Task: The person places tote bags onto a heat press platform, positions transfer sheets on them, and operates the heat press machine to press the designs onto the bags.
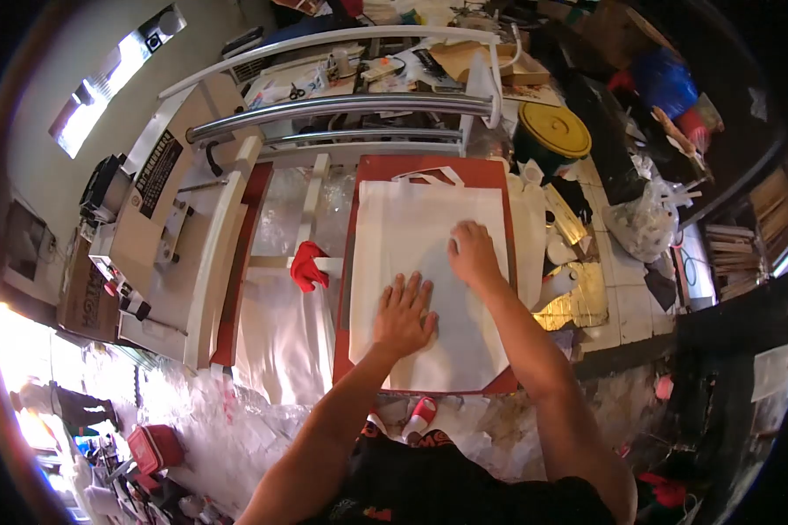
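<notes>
A pale wall (39, 96) is pierced at the upper left by a narrow, slanted window (114, 74), through which white light is let in. A brighter glare is admitted at the lower left, where an opening (17, 350) is washed out (what lies beyond can hardly be made out). The floor (263, 455) is littered with clear, crumpled plastic, and a red cooler-like box (156, 448) is set down there. At the right, a counter (635, 302) is faced with pale tiles, and stacked boards (731, 254) are held in deep shadow.
</notes>
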### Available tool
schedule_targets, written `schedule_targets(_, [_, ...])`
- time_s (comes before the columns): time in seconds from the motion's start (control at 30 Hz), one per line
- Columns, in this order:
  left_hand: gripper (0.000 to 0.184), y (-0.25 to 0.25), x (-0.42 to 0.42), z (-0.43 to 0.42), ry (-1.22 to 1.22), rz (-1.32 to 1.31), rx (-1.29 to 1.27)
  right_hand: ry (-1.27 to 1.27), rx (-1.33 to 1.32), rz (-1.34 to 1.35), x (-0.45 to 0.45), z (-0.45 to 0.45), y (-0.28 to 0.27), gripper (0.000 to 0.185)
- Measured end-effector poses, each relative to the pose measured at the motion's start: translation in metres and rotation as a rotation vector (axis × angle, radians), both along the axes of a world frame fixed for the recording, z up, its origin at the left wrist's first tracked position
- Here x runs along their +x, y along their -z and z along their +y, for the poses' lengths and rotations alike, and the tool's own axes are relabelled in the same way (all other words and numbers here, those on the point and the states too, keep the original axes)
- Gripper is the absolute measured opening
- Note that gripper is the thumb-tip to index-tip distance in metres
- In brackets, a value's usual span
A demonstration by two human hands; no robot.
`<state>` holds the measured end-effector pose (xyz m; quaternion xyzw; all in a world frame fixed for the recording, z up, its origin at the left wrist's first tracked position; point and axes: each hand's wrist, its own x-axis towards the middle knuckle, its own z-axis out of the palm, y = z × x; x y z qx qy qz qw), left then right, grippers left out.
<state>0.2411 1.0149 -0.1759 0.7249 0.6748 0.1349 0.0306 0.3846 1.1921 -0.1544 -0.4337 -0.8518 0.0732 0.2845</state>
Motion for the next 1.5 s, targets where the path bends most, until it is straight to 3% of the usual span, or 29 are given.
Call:
schedule_targets(0.03, [0.063, -0.003, -0.002, 0.003, -0.001, -0.003, -0.015, -0.006, -0.012, -0.011, -0.015, 0.025, -0.005, 0.032])
schedule_targets(0.1, [0.064, -0.006, -0.003, 0.004, -0.005, 0.004, -0.046, 0.05, 0.232, 0.046, -0.044, 0.082, -0.003, 0.038])
schedule_targets(0.2, [0.064, -0.005, -0.004, 0.005, -0.011, -0.005, -0.066, 0.103, 0.268, 0.087, -0.074, 0.146, -0.009, 0.044])
schedule_targets(0.27, [0.065, -0.011, -0.006, 0.007, 0.008, -0.04, -0.083, -0.009, 0.262, -0.013, -0.087, 0.178, 0.009, 0.049])
schedule_targets(0.3, [0.066, -0.011, -0.006, 0.008, 0.006, -0.039, -0.115, 0.025, 0.059, -0.189, -0.093, 0.186, 0.019, 0.047])
schedule_targets(0.4, [0.066, -0.01, -0.009, 0.01, 0.003, -0.076, -0.127, 0.035, -0.202, -0.372, -0.104, 0.194, 0.02, 0.037])
schedule_targets(0.53, [0.066, -0.01, -0.011, 0.012, 0.0, -0.106, -0.123, -0.009, -0.353, -0.424, -0.12, 0.222, 0.028, 0.044])
schedule_targets(0.63, [0.067, -0.011, -0.01, 0.012, 0.008, -0.132, -0.108, 0.002, -0.299, -0.428, -0.114, 0.233, 0.03, 0.035])
schedule_targets(0.7, [0.066, -0.011, -0.01, 0.013, 0.005, -0.132, -0.078, 0.291, 0.002, 0.126, -0.103, 0.25, 0.053, 0.023])
schedule_targets(0.8, [0.066, -0.011, -0.011, 0.013, 0.013, -0.154, -0.037, 0.391, -0.088, 0.043, -0.089, 0.255, 0.054, 0.024])
schedule_targets(0.9, [0.065, -0.012, -0.008, 0.013, 0.009, -0.126, -0.054, 0.318, -0.064, -0.068, -0.093, 0.219, 0.008, 0.022])
schedule_targets(0.97, [0.064, -0.011, -0.009, 0.014, 0.014, -0.135, -0.027, 0.149, 0.324, 0.063, -0.094, 0.191, 0.009, 0.02])
schedule_targets(1.07, [0.064, -0.01, -0.008, 0.013, 0.017, -0.137, -0.004, -0.173, 0.091, 0.239, -0.085, 0.102, -0.022, 0.017])
schedule_targets(1.1, [0.064, -0.01, -0.008, 0.012, 0.015, -0.129, -0.011, -0.241, 0.289, 0.278, -0.08, 0.073, -0.003, 0.021])
schedule_targets(1.13, [0.064, -0.009, -0.007, 0.011, 0.025, -0.134, -0.011, -0.325, 0.136, 0.095, -0.064, 0.041, -0.002, 0.033])
schedule_targets(1.17, [0.064, -0.007, -0.007, 0.012, 0.02, -0.117, -0.011, -0.331, -0.093, -0.135, -0.049, 0.021, 0.007, 0.048])
schedule_targets(1.3, [0.065, -0.005, -0.005, 0.013, 0.009, -0.09, 0.0, -0.136, -0.117, -0.299, 0.012, -0.015, 0.026, 0.058])
schedule_targets(1.5, [0.067, -0.001, -0.005, 0.007, 0.011, -0.052, 0.007, -0.037, -0.163, -0.349, 0.06, -0.102, 0.016, 0.064])
